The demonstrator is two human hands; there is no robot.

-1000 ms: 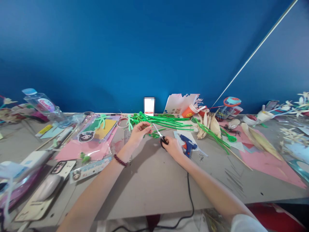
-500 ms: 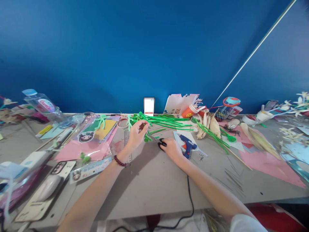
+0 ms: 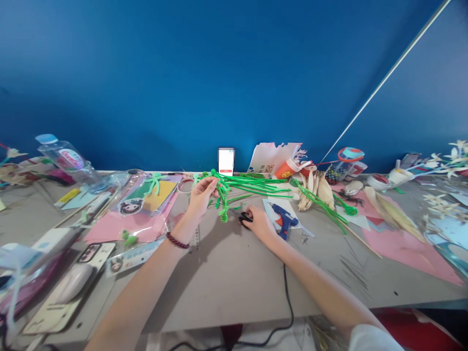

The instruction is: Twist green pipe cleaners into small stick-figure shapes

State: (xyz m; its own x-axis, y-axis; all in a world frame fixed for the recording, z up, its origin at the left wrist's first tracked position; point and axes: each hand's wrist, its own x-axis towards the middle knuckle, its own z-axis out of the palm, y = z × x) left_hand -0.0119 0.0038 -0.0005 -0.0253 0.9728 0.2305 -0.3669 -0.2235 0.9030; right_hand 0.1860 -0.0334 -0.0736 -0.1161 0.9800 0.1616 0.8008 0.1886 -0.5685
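Note:
Between thumb and fingers, my left hand [image 3: 202, 196] pinches a twisted green pipe cleaner [image 3: 224, 207] that hangs down to the right with a curled lower end. To its right, my right hand [image 3: 259, 222] is closed on the black handles of a pair of scissors [image 3: 245, 219]; the blades point left, low over the table, under the hanging piece. Behind both hands lies a bundle of green pipe cleaner stems [image 3: 256, 184]. A blue glue gun [image 3: 285, 219] rests just right of my right hand.
Pink paper [image 3: 398, 239] and dried husks [image 3: 321, 190] lie to the right. On the left are a plastic bottle [image 3: 69, 158], a phone [image 3: 69, 292] and a bag of coloured sheets [image 3: 146, 209]. A lit phone [image 3: 225, 161] stands at the blue wall. A black cord [image 3: 287, 292] crosses the front edge.
My left hand has shifted slightly left, and the green twisted piece now hangs in fuller view below it. The scissors have stayed nearly in place, their blades now apart from my left hand.

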